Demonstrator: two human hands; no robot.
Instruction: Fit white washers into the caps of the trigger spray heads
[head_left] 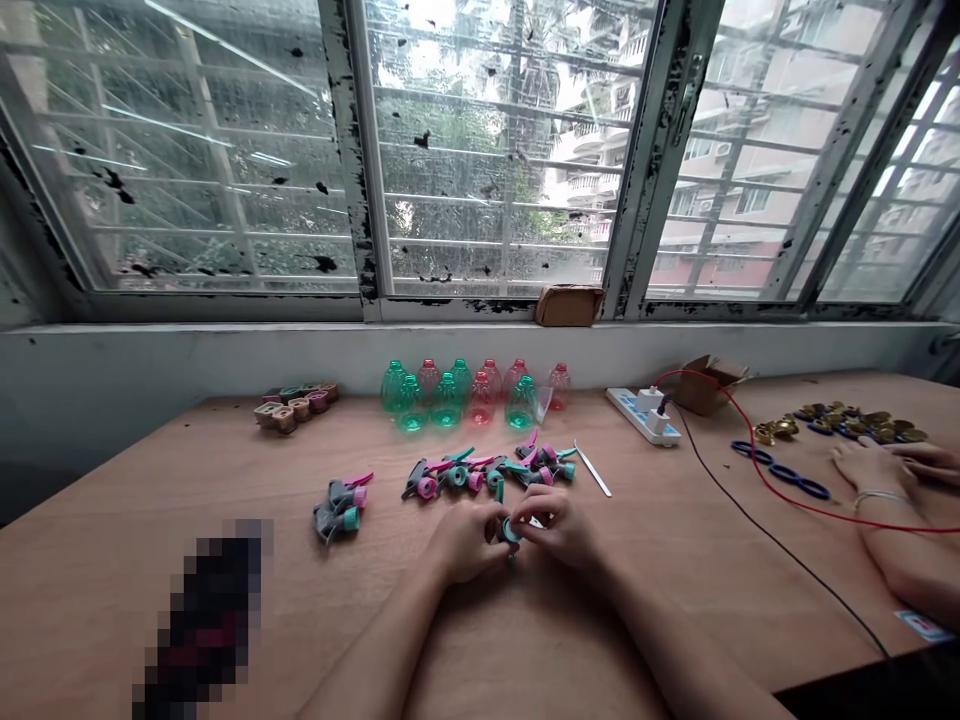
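Observation:
At the middle of the wooden table, a trigger spray head [508,530] with a teal collar is held between my two hands. My left hand [466,541] is closed around its body from the left, hiding most of it. From the right, the bent fingers of my right hand [559,527] pinch at the collar; a small whitish bit shows by them, too small to name. Just beyond lies a row of grey spray heads [459,476] with pink and teal parts. A smaller pile of spray heads [339,508] rests to the left of my hands.
Green bottles [447,400] and pink bottles [481,400] stand along the wall. A white strip [593,470], a power strip [643,415], cables and a cardboard box [705,388] are to the right. Another person's hands [877,468] are near gold-coloured pieces [862,420]. Small blocks [296,408] sit back left.

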